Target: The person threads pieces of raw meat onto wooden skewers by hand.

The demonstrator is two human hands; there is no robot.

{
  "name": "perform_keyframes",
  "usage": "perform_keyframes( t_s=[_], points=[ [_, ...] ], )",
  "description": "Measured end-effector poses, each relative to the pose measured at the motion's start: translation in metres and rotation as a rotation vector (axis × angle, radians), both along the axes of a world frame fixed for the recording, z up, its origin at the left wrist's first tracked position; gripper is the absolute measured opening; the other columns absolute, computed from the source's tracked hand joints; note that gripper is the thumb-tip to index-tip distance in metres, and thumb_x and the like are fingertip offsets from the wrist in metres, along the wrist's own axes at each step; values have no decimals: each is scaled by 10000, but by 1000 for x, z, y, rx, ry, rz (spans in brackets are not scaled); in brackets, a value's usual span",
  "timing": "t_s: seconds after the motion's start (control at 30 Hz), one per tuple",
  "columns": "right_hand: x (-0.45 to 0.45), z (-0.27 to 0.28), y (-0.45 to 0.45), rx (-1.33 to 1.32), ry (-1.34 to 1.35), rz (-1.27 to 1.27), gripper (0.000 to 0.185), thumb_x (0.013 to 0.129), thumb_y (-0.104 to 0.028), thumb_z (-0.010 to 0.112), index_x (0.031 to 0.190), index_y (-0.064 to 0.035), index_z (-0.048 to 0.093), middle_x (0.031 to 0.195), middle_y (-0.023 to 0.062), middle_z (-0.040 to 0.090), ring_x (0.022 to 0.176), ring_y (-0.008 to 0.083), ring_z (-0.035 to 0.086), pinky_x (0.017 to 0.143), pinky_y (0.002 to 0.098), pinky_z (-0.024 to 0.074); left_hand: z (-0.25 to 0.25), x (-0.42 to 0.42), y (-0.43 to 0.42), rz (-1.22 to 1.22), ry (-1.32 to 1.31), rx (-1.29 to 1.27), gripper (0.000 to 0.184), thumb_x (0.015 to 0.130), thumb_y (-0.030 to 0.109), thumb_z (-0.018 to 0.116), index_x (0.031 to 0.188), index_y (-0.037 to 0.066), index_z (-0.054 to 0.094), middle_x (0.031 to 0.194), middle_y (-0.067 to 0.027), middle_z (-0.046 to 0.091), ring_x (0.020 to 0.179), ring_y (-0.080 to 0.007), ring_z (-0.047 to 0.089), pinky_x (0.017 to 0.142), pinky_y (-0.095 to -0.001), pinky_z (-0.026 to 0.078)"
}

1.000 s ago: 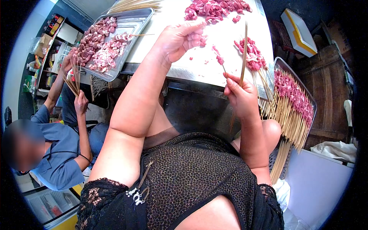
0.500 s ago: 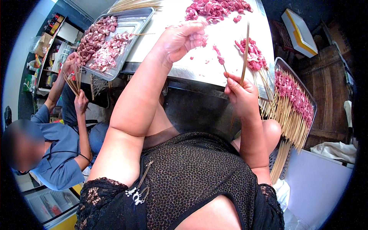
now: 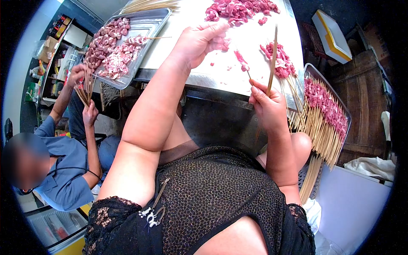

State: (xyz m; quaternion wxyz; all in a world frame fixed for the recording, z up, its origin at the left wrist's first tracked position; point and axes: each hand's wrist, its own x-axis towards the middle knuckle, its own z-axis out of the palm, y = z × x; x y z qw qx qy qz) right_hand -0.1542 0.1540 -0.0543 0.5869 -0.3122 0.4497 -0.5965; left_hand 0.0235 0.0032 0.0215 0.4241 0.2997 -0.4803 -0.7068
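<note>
A: Specimen: appearance and position?
B: Skewer [image 3: 242,60]: thin stick, a short run of red meat near its upper end, pale fat showing at the lower part. It is over the table [image 3: 161,51], near the near edge, towards the right corner.
A: Right hand [image 3: 270,104]?
B: Thumb and fingers clamped on the skewer and on spare sticks [image 3: 272,63], which stand nearly upright beside it.
A: Left hand [image 3: 197,42]?
B: Over the table, near scraps of meat. Fingers blurred; cannot tell whether apart, together or gripping.
A: Surroundings?
B: Meat pile [image 3: 238,10] at the far edge; loaded skewers [image 3: 279,61] at the right edge; tray [image 3: 348,119] of more skewers just beyond.
A: Change against the earlier frame?
B: Spare sticks' tips slightly further right. Left fingers less clearly curled, more blurred. Co-worker's raised hand [image 3: 76,75] a little lower, at a stick bunch [image 3: 86,91].
</note>
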Motion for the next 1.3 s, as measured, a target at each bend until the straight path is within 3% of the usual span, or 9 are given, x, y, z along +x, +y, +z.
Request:
perform_keyframes(
  t_s=[0.27,0.33,0.37,0.43,0.47,0.7,0.87,1.17,1.3],
  points=[
    [1,-5,-1,-15,52,-83,244,843,-103,626,1071,-17,628,658,10,598,453,10,398,402,148,273,-4,2,-4,-74,-179,-69,250,868,207,603,964,-23,618,805,-59,627,678,-93,593,626,-214,529],
    [3,1,-2,-5,44,-112,239,845,-102,622,1069,-19,630,657,6,595,453,9,396,404,148,273,-9,2,-10,-41,140,183,298,875,146,570,1072,-74,529,985,-157,605,881,-195,617,796,-299,534],
    [4,3,-2,1,36,-142,234,847,-101,619,1067,-21,632,655,3,593,454,7,395,405,148,274,-10,5,-12,-40,139,184,298,875,146,570,1072,-74,529,985,-157,605,881,-195,617,796,-299,534],
    [2,4,-1,-1,56,-135,221,851,-102,614,1059,-29,639,652,-2,588,453,7,397,404,148,276,-9,9,-17,-134,395,313,356,874,60,503,1169,-115,411,1128,-234,527,1083,-316,539,955,-390,455],
    [1,4,0,-4,90,-107,218,853,-102,611,1057,-30,640,650,-6,584,458,7,397,411,147,279,-11,9,-17,-91,310,223,384,861,6,451,1209,-130,361,1183,-263,487,1173,-376,458,1014,-422,397],
    [2,-3,1,-26,196,-65,213,860,-104,600,1059,-46,649,645,-23,567,505,5,415,459,148,307,-14,8,-18,-54,260,89,318,883,2,460,1174,-113,405,1219,-261,480,1119,-342,517,959,-380,461],
    [1,1,3,-19,273,-85,216,858,-106,603,1062,-53,652,647,-28,563,538,13,438,487,158,330,-11,4,-14,-10,96,15,263,889,46,503,1123,-73,486,1101,-205,586,997,-292,606,834,-325,538],
    [2,1,3,-49,282,-92,213,859,-97,600,1060,-50,653,659,-34,558,551,15,437,499,163,333,-13,4,-8,-164,-88,57,206,866,82,565,1031,-41,574,965,-164,645,837,-229,656,802,-317,536],
    [1,6,4,-44,307,-128,211,860,-90,600,1059,-50,654,664,-41,554,555,11,430,503,160,327,-12,4,-10,-83,-205,27,258,877,148,575,1053,-40,562,960,-153,644,853,-234,651,798,-319,537]
  ],
)
